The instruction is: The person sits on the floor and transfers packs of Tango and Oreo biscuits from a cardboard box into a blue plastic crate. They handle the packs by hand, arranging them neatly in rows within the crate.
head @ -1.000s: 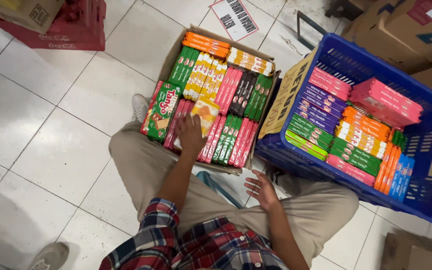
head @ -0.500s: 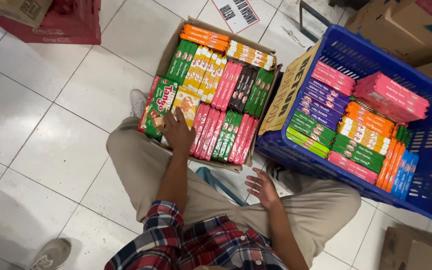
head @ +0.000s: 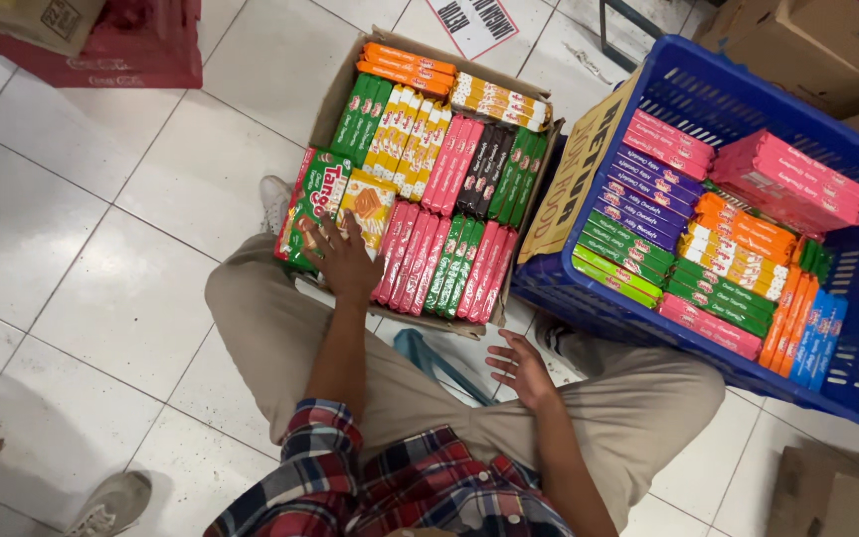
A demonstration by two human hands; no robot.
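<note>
My left hand lies flat with fingers spread on the lower end of a yellow snack packet, which sits in an open cardboard box between a green-and-red packet and rows of pink, green, yellow and orange wafer bars. My right hand hovers palm-up over my right knee, fingers apart, holding nothing. To the right stands a blue plastic crate filled with pink, purple, green, orange and blue bars.
I sit on a white tiled floor with the box between my legs. A red crate is at the top left, brown cartons at the top right and another carton at the bottom right. A printed paper sheet lies behind the box.
My left hand brought the yellow packet down from above the pink bars into the gap beside the green-and-red packet and now rests on it. My right hand stayed put.
</note>
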